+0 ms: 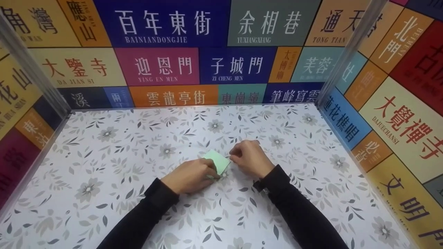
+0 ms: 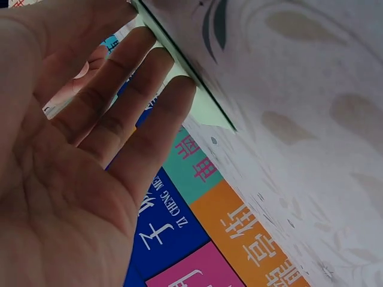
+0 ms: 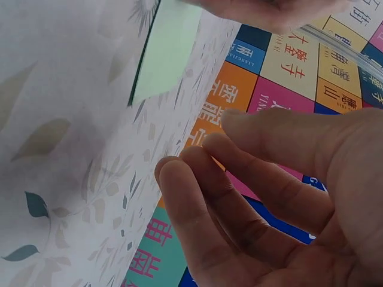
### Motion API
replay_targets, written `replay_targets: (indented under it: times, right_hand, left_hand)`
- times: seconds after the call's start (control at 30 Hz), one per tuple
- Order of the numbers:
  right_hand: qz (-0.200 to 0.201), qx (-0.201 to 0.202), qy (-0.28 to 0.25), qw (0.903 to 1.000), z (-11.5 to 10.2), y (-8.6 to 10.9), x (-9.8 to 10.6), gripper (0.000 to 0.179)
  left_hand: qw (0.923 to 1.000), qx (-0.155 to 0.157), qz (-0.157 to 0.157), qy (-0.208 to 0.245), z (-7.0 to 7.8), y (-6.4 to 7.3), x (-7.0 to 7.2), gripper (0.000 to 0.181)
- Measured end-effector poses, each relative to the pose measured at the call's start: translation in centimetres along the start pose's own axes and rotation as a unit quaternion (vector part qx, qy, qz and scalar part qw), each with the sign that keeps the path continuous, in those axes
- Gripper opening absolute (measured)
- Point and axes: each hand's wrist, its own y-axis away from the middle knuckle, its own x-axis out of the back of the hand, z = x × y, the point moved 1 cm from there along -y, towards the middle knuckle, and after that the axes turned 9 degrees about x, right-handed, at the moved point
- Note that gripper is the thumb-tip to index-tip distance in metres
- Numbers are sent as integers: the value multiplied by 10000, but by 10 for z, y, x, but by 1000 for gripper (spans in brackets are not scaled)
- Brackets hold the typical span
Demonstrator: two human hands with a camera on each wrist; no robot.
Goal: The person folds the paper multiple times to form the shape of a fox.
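Observation:
A small light green square of paper [image 1: 218, 161] lies on the flower-patterned tabletop, turned cornerwise in the head view. My left hand [image 1: 193, 174] rests its fingertips on the paper's left side and covers part of it. In the left wrist view, that hand's fingers [image 2: 158, 110] are fairly straight and touch the paper [image 2: 206, 107]. Just right of the paper is my right hand [image 1: 252, 157], its fingers loosely bent and holding nothing. The right wrist view shows its thumb [image 3: 263, 134] apart from the paper [image 3: 167, 54].
White tabletop [image 1: 138, 214] printed with grey flowers and leaves extends around both hands. Colourful panels with Chinese lettering [image 1: 162, 27] stand along the back, left and right edges. Clear strips [image 1: 353, 52] join the panels at the corners.

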Motion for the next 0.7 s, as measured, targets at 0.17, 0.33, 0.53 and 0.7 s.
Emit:
replay_targets:
  times: [0.17, 0.33, 0.53, 0.7]
  right_hand:
    - [-59, 238, 72, 9997, -3, 0, -9, 8]
    - [-220, 402, 37, 9989, -6, 2, -21, 7]
    - [-366, 627, 73, 9973, -7, 3, -34, 7]
    - [-366, 818, 93, 9959, -8, 3, -39, 6]
  left_hand:
    - [10000, -70, 21, 36, -2, 0, 2, 20]
    - [9997, -220, 136, 52, -4, -1, 2, 14]
    - [9988, -349, 194, 291, -5, -1, 0, 13]
    - [9980, -419, 349, 316, -7, -1, -2, 10]
